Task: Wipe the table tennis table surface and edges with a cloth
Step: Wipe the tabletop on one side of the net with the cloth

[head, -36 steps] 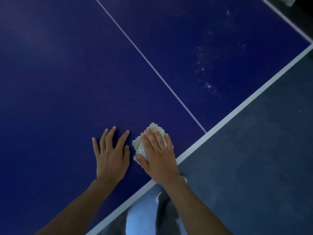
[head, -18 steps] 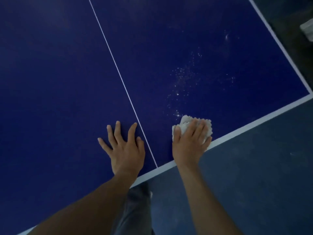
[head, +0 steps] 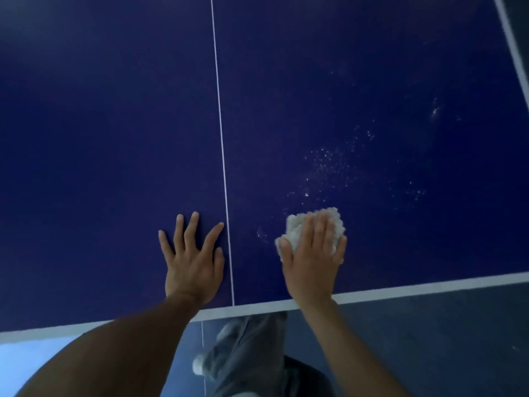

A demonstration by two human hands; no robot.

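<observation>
The dark blue table tennis table fills most of the view, with a thin white centre line and a white near edge. My right hand lies flat with straight fingers on a white nubbly cloth, pressing it onto the surface right of the centre line. My left hand rests flat on the table with fingers spread, just left of the line. Pale specks and smears dot the surface beyond the cloth.
The table's right edge stripe runs down at the top right. Below the near edge is dark grey floor. My grey trouser legs stand close against the near edge.
My right hand has slid the cloth rightward across the centre line, away from the left hand, and a little farther from the near edge. The view has swung so the centre line now runs upright.
</observation>
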